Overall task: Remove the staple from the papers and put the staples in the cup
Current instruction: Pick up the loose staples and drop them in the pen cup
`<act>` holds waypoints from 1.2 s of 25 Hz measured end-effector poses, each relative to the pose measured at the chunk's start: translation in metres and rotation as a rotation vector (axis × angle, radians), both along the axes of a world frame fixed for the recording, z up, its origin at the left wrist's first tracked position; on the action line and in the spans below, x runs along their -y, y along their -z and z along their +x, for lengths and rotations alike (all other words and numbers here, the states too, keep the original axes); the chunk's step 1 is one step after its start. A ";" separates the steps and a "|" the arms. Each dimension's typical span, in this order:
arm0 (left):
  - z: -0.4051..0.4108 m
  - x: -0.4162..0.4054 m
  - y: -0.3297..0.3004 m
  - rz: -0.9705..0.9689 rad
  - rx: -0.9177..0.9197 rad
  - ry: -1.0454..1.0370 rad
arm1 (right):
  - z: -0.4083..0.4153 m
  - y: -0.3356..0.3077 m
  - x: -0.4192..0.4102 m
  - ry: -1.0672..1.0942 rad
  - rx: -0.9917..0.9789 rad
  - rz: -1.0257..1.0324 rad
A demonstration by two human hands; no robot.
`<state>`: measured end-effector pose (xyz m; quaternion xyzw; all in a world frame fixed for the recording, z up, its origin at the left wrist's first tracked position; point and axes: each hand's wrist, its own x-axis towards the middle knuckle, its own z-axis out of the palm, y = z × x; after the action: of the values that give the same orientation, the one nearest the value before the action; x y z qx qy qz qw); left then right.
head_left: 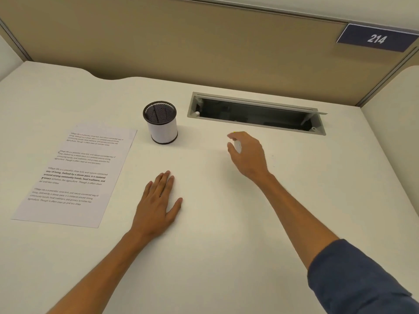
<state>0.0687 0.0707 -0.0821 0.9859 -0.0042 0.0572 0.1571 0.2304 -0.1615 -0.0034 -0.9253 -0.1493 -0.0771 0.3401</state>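
Note:
Printed papers [77, 175] lie flat at the left of the white desk [226, 223]. A mesh cup [161, 122] with a white sleeve stands upright behind their far right corner. My left hand [158, 202] rests flat on the desk, fingers straight, just right of the papers and apart from them. My right hand [248, 152] hovers right of the cup, its fingers curled round a small white object [237, 146], most of which the hand hides. I cannot make out a staple on the papers.
An open grey cable slot [256, 114] is sunk into the desk behind my right hand. A beige partition [181, 41] with a blue "214" sign [376, 38] closes off the back.

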 end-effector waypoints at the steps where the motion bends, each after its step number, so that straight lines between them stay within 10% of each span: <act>1: 0.000 0.003 0.000 -0.011 0.000 -0.007 | -0.001 0.009 0.026 0.033 -0.017 -0.075; 9: 0.023 0.039 0.000 0.000 -0.019 0.066 | 0.005 0.032 0.135 0.001 -0.412 -0.381; 30: 0.023 0.042 0.003 0.012 -0.028 0.055 | -0.046 0.048 0.053 -0.082 -0.100 -0.603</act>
<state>0.0917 0.0290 -0.0850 0.9871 -0.0293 0.0391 0.1525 0.1847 -0.2148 -0.0514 -0.9803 -0.1856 0.0301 0.0601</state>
